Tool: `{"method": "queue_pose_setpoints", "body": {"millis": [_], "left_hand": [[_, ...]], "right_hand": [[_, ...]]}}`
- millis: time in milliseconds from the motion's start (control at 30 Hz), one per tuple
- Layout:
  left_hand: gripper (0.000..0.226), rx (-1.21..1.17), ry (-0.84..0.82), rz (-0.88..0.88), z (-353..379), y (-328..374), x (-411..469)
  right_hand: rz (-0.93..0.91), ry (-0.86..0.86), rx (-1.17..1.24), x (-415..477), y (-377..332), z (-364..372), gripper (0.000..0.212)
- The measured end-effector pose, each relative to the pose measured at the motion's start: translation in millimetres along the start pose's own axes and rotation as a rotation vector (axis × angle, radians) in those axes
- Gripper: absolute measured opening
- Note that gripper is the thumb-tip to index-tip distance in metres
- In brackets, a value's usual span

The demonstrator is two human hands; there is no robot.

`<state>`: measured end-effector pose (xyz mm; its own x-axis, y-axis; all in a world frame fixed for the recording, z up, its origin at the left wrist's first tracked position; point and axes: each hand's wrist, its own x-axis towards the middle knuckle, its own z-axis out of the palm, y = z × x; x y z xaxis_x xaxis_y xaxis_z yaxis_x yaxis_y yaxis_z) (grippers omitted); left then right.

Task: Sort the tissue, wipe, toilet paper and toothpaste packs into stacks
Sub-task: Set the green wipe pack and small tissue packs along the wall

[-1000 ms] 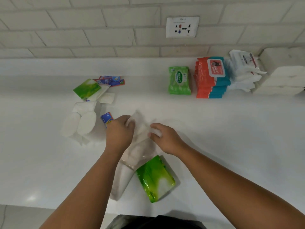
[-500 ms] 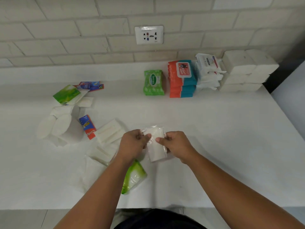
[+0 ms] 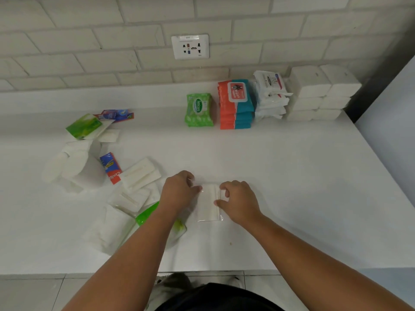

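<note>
Now L grip (image 3: 179,192) & R grip (image 3: 238,201) both pinch tissue pack (image 3: 208,206) on counter (image 3: 292,176).

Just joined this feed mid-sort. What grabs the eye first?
The left hand and right hand pinch a clear-wrapped tissue pack at the front centre of the counter. At the back right, neat stacks line the brick wall: green Sanicare wipes, orange-and-teal wipes, white packs. On the left lies an unsorted jumble with toilet paper rolls and a Colgate toothpaste box.
</note>
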<state>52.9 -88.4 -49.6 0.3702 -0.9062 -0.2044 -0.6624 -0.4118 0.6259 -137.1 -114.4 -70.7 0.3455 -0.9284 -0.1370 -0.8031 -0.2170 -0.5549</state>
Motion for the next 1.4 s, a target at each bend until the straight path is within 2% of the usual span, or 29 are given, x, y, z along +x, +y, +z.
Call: {"method": "queue_pose_setpoints", "body": {"millis": [133,200,267,400,567,733,967,1067,1133,1200,1233,1333,1400], "left_hand": [[0.024,0.190,0.183,0.043,-40,-24,15],[0.028,0.318,0.220,0.056,-63,-40,26],[0.035,0.392,0.175,0.036,-80,-56,38],[0.044,0.396,0.031,-0.030,-100,-83,56],[0.061,0.597,-0.078,-0.055,-105,-101,70],[0.072,0.628,-0.096,-0.135,-109,-92,75],[0.077,0.591,-0.221,-0.171,-120,-94,89],[0.081,0.456,-0.186,-0.179,-116,-96,89],[0.088,0.380,-0.190,-0.179,-117,-96,88],[0.103,0.434,-0.214,-0.155,-118,-96,88],[0.101,0.465,-0.193,-0.143,-119,-95,87],[0.066,0.535,-0.059,-0.080,-122,-83,78],[0.046,0.417,0.016,-0.039,-120,-68,71]], "right_hand": [[-0.018,0.023,-0.067,7,-4,5,0.052],[-0.031,0.040,-0.119,11,-8,7,0.052],[-0.025,0.045,-0.155,14,-12,9,0.048],[0.019,0.043,-0.184,21,-25,12,0.043],[0.041,0.070,-0.130,26,-35,13,0.039],[0.054,0.099,-0.070,25,-42,13,0.036],[0.047,0.137,-0.018,26,-53,8,0.033],[0.045,0.150,0.042,28,-55,6,0.034],[0.053,0.169,0.092,28,-57,5,0.038],[0.060,0.185,0.139,29,-59,5,0.044],[0.058,0.185,0.161,29,-59,5,0.045],[0.034,0.165,0.231,29,-59,7,0.043],[0.017,0.152,0.287,29,-59,9,0.039]]}}
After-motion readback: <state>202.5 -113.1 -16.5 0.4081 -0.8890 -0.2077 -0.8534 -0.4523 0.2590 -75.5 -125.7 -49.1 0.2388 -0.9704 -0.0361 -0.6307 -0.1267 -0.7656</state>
